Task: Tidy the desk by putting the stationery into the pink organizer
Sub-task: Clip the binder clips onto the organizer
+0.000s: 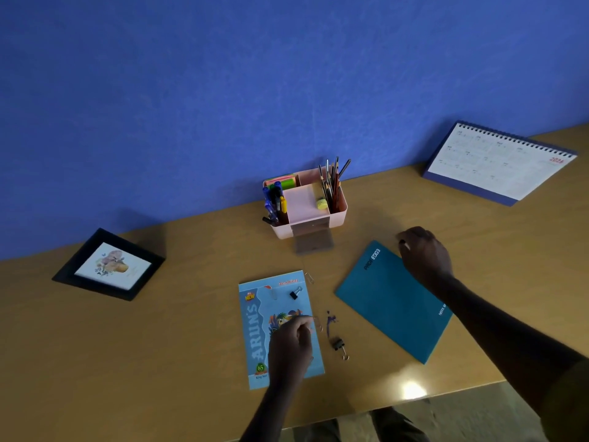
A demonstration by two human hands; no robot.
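The pink organizer [338, 208] stands at the back of the desk with pens, pencils, sticky notes and a yellow eraser in it. Its small front drawer [314, 242] is pulled out. My left hand [291, 344] hovers over a light blue notebook [255, 327], its fingertips pinched on a paper clip [318, 324]. My right hand [425, 255] rests with curled fingers at the far corner of a teal notebook [387, 301]; what it holds, if anything, is hidden. One black binder clip [295, 294] lies on the blue notebook, another [338, 344] on the desk. A loose paper clip [308, 277] lies at the notebook's top corner.
A small purple item [331, 319] lies between the two notebooks. A black picture frame [110, 266] lies at the left and a desk calendar [497, 164] stands at the back right. The desk's near edge [414, 401] runs just below the notebooks.
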